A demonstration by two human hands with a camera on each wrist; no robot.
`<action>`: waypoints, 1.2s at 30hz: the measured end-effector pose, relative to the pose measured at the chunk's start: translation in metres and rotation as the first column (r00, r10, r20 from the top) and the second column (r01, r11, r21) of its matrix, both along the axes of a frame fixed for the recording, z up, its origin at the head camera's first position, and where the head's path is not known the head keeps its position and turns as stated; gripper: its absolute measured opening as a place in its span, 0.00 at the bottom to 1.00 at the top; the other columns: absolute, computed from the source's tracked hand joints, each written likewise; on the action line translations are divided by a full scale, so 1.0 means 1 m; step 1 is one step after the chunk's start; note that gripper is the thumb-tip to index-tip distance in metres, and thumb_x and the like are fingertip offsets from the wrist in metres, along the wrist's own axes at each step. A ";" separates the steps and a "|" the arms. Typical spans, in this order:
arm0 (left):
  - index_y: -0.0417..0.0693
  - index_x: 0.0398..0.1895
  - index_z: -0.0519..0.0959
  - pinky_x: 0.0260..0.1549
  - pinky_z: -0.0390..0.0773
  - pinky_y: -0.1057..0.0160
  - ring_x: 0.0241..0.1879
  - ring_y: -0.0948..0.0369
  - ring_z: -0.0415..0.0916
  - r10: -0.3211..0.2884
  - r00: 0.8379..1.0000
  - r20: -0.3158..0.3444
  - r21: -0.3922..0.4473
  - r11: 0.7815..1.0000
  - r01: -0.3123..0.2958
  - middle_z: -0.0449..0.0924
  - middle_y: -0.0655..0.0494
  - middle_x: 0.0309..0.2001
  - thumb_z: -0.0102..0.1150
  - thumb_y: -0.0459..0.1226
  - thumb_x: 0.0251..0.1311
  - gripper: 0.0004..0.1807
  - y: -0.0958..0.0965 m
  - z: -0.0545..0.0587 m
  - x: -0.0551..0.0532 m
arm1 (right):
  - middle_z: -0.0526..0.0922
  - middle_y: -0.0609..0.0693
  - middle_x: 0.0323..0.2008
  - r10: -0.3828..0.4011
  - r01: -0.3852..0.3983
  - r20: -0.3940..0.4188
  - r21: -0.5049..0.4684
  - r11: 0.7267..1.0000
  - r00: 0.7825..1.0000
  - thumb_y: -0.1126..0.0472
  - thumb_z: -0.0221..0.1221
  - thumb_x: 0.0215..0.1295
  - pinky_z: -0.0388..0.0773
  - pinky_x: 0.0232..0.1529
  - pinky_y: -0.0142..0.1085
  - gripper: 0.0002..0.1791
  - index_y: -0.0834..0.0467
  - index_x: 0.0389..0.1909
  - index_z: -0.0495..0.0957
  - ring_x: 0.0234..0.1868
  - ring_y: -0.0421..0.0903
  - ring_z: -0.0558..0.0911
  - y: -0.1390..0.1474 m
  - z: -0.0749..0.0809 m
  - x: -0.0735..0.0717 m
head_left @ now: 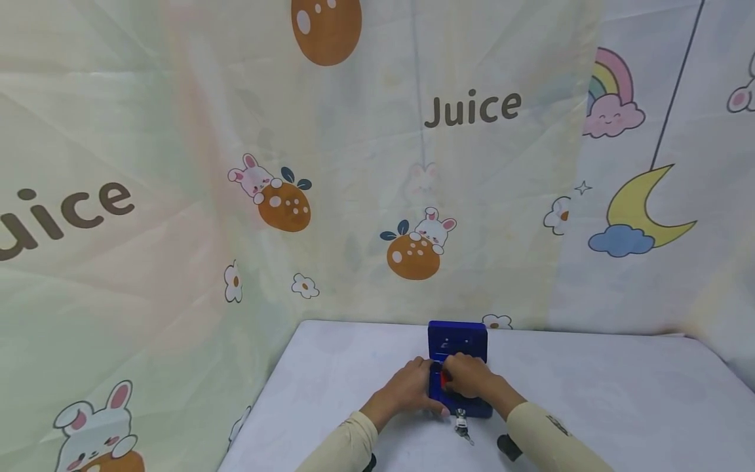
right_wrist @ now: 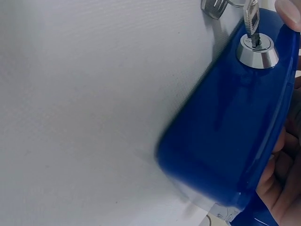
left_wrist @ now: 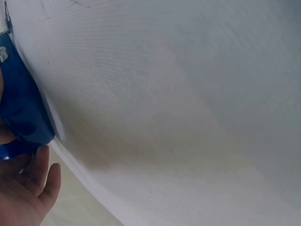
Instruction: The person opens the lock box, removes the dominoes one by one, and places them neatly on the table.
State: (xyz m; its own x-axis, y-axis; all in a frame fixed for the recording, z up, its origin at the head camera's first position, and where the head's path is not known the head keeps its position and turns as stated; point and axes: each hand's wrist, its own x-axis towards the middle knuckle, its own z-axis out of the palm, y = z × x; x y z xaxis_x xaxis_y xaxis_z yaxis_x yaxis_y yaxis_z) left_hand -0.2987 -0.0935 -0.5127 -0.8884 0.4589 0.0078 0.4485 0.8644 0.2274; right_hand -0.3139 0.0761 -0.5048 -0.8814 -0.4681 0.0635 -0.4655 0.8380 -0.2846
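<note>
A blue metal cash box [head_left: 461, 408] lies on the table with its lid [head_left: 457, 335] raised at the back. Along its left side, my left hand [head_left: 409, 385] grips the box, thumb at the front corner and fingers toward the rear. My right hand [head_left: 470, 375] reaches inside with curled fingers, at a small red object [head_left: 445, 381] that is mostly covered; its kind cannot be made out. A key [right_wrist: 252, 21] sits in the round silver lock [right_wrist: 257, 52] on the box's front, and more keys [head_left: 463, 427] hang from it onto the table.
The white table [head_left: 590, 387] stretches out on both sides of the box. Behind it hangs a printed curtain [head_left: 354, 196] with rabbits, fruit and lettering. A black device [head_left: 509, 447] sits by the right wrist.
</note>
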 end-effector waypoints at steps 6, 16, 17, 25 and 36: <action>0.45 0.65 0.65 0.48 0.76 0.64 0.43 0.65 0.70 -0.004 1.000 -0.007 -0.004 1.000 0.004 0.72 0.57 0.46 0.67 0.69 0.31 0.58 0.000 -0.002 -0.002 | 0.72 0.42 0.19 0.014 -0.014 0.008 -0.024 1.000 1.000 0.57 0.70 0.51 0.73 0.27 0.42 0.09 0.56 0.27 0.81 0.23 0.42 0.70 0.000 0.003 0.001; 0.46 0.65 0.65 0.47 0.76 0.65 0.42 0.67 0.70 -0.009 1.000 -0.007 0.006 1.000 0.009 0.72 0.58 0.46 0.67 0.68 0.30 0.58 -0.001 -0.004 -0.004 | 0.73 0.42 0.19 0.000 0.000 0.002 0.000 1.000 1.000 0.57 0.70 0.51 0.74 0.28 0.42 0.08 0.54 0.25 0.80 0.23 0.42 0.71 -0.002 -0.001 -0.001; 0.46 0.65 0.65 0.47 0.76 0.65 0.42 0.67 0.70 -0.009 1.000 -0.005 0.009 1.000 0.009 0.72 0.58 0.46 0.68 0.68 0.30 0.57 -0.001 -0.004 -0.004 | 0.73 0.42 0.18 0.001 -0.001 0.002 0.002 1.000 1.000 0.57 0.70 0.51 0.74 0.28 0.41 0.08 0.54 0.25 0.80 0.23 0.41 0.71 -0.002 -0.002 -0.001; 0.46 0.65 0.65 0.49 0.76 0.63 0.44 0.65 0.71 -0.002 1.000 0.009 0.014 1.000 0.002 0.73 0.58 0.48 0.68 0.68 0.30 0.57 0.000 -0.005 -0.004 | 0.73 0.43 0.19 0.005 -0.005 0.020 0.003 1.000 1.000 0.58 0.70 0.51 0.74 0.28 0.40 0.08 0.55 0.25 0.81 0.24 0.42 0.70 -0.004 -0.002 -0.002; 0.44 0.65 0.65 0.49 0.75 0.64 0.46 0.64 0.72 0.003 1.000 -0.008 0.001 1.000 -0.003 0.72 0.56 0.49 0.67 0.69 0.29 0.59 0.000 -0.005 -0.004 | 0.75 0.42 0.20 0.051 -0.051 0.005 -0.006 0.999 0.999 0.57 0.71 0.49 0.75 0.29 0.38 0.09 0.55 0.27 0.81 0.24 0.40 0.71 -0.008 -0.002 0.001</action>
State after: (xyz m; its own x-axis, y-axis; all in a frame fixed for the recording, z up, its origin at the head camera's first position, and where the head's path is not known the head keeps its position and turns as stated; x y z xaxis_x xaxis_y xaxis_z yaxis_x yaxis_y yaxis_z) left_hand -0.3030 -0.0936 -0.5181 -0.8899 0.4560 0.0157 0.4475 0.8656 0.2247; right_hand -0.3127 0.0680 -0.5068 -0.8566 -0.5123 0.0619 -0.5064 0.8114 -0.2919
